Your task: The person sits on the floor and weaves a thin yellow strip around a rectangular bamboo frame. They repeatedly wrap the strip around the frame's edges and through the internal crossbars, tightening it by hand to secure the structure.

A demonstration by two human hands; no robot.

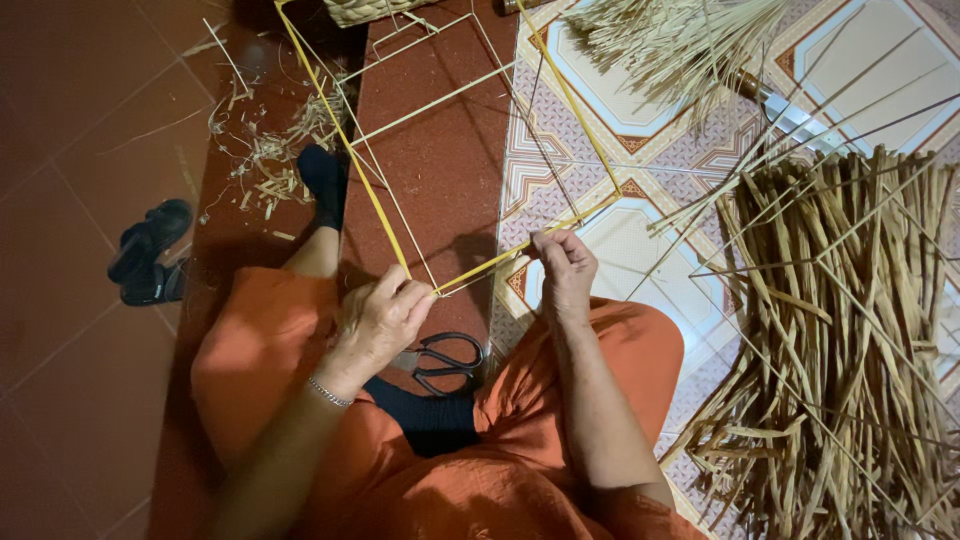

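We pinch the yellow strip frame [470, 270] between both hands: left hand [380, 320] closed on its near corner, right hand [565, 270] gripping farther along. Black scissors [447, 360] lie just below our left hand.

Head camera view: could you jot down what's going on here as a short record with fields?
Setting: person in orange clothes seated on a tiled floor
Left hand: pinches a corner of the yellow strip frame
Right hand: grips the frame's near strip
Scissors: black, on the floor between the knees
Dried strips: large pile on the right
Sandals: dark pair on the left
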